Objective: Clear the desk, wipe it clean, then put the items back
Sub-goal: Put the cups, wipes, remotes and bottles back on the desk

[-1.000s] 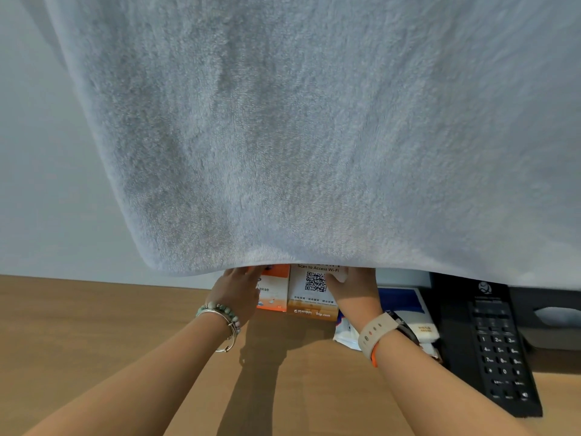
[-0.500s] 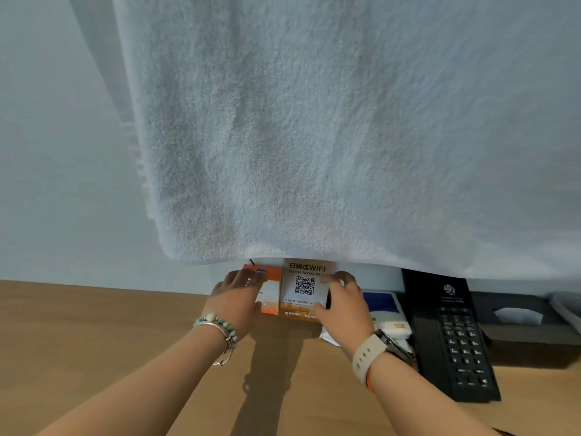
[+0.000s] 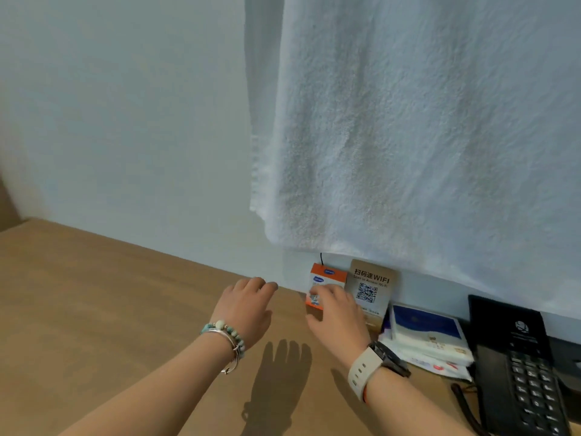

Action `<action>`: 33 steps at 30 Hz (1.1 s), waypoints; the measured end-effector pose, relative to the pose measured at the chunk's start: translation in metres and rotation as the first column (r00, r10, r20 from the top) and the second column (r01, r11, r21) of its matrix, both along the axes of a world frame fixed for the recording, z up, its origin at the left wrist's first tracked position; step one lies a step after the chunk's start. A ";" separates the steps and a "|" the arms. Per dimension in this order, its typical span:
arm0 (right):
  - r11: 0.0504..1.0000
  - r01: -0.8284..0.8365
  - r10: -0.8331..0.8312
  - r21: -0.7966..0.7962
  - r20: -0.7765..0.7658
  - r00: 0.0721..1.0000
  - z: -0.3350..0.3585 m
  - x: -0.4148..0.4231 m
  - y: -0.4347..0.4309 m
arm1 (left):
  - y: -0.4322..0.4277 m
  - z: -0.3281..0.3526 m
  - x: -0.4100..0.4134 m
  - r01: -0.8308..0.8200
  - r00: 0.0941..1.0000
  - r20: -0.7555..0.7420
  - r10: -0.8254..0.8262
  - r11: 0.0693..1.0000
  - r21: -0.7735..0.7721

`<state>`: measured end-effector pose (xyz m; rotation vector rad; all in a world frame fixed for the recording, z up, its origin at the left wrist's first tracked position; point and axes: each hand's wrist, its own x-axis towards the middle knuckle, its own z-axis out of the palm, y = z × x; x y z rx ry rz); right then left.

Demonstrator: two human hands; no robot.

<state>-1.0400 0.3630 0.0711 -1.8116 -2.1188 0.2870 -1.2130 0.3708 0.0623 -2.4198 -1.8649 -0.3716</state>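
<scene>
Desk [image 3: 94, 309], wood.
Left hand [image 3: 245, 306]: fingers relaxed and spread, holding nothing, above the desktop.
Right hand [image 3: 338, 313]: fingers lie across the front of the orange card [image 3: 327, 275], thumb at its lower edge, grasping it.
The card stands upright at the wall.
WiFi sign [image 3: 372, 284] is just right of those fingers, with the black telephone [image 3: 522, 372] further right.
White towel [image 3: 408, 121] hangs above the fingers.
</scene>
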 end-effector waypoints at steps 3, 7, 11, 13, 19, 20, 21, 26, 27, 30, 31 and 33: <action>0.995 -0.098 0.098 -0.005 0.003 0.995 0.002 -0.046 -0.004 | -0.020 0.001 -0.044 -0.071 0.997 0.032 0.071 0.997 0.015; 0.972 -0.234 0.234 -0.009 -0.008 0.972 0.002 -0.126 -0.018 | -0.058 0.004 -0.123 -0.209 0.978 -0.014 0.209 0.978 -0.004; 0.918 -0.394 0.393 -0.046 -0.033 0.919 -0.002 -0.223 -0.044 | -0.107 0.002 -0.212 -0.362 0.930 -0.061 0.362 0.932 0.001; 0.880 -0.471 0.469 -0.061 -0.040 0.882 -0.005 -0.273 -0.060 | -0.137 0.000 -0.254 -0.438 0.899 -0.032 0.437 0.896 -0.074; 0.729 -0.680 0.677 -0.081 -0.062 0.733 -0.019 -0.421 -0.115 | -0.226 -0.009 -0.376 -0.654 0.757 0.013 0.654 0.757 -0.015; 0.697 -0.712 0.709 -0.083 -0.067 0.702 -0.022 -0.442 -0.125 | -0.241 -0.011 -0.395 -0.686 0.727 0.009 0.687 0.727 -0.023; 0.662 -0.744 0.741 -0.087 -0.070 0.668 -0.024 -0.463 -0.133 | -0.256 -0.013 -0.412 -0.717 0.696 -0.004 0.718 0.696 -0.029; 0.516 -0.851 0.851 -0.100 -0.054 0.523 -0.036 -0.553 -0.164 | -0.311 -0.025 -0.479 -0.845 0.534 -0.044 0.844 0.531 -0.064; 0.491 -0.866 0.867 -0.096 -0.046 0.497 -0.039 -0.569 -0.168 | -0.318 -0.027 -0.491 -0.860 0.509 -0.055 0.859 0.505 -0.072; 0.438 -0.894 0.895 -0.092 -0.047 0.443 -0.046 -0.619 -0.171 | -0.327 -0.034 -0.530 -0.894 0.447 -0.080 0.891 0.441 -0.083; 0.420 -0.903 0.903 -0.093 -0.051 0.426 -0.048 -0.635 -0.169 | -0.326 -0.035 -0.543 -0.902 0.430 -0.082 0.899 0.423 -0.091; 0.387 -0.917 0.918 -0.096 -0.052 0.393 -0.052 -0.667 -0.161 | -0.320 -0.038 -0.573 -0.916 0.397 -0.079 0.914 0.390 -0.095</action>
